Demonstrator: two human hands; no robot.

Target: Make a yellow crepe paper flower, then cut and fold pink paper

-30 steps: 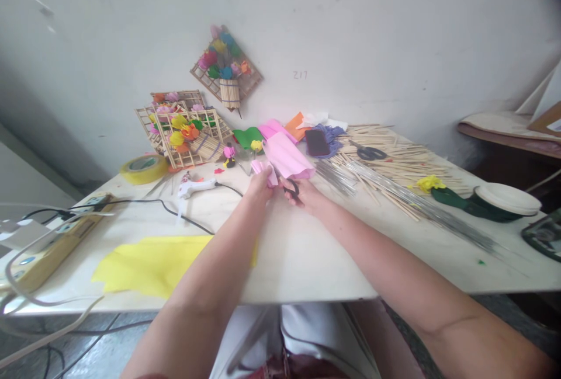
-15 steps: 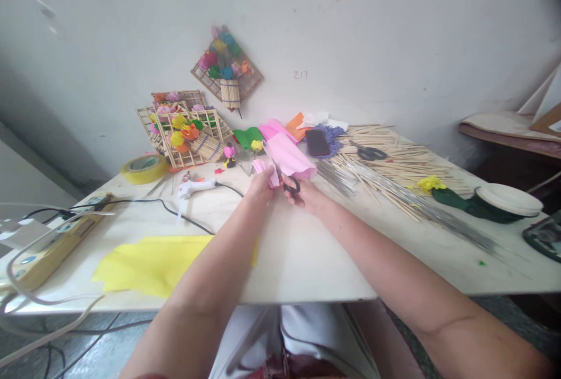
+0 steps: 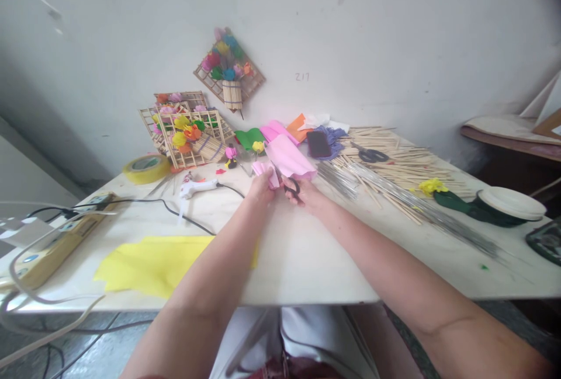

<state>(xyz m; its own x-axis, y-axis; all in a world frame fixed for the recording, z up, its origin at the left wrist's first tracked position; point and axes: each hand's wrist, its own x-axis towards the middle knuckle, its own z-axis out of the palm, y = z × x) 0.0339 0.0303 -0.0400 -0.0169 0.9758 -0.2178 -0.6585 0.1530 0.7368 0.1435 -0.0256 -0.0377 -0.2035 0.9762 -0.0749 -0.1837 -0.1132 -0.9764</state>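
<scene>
At the far middle of the white table (image 3: pixel 307 250), we pinched a small folded piece of pink crepe paper (image 3: pixel 266 170) in the closed fingers of our left hand (image 3: pixel 262 185), its top poking out above them, while our right hand (image 3: pixel 309 193), just right, gripped black-handled scissors (image 3: pixel 290 185) beside it.

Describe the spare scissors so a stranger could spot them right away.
On the white table, find the fan of wooden sticks by the wall. The spare scissors lie on top, untouched, unlike the other scissors in the right hand.
</scene>
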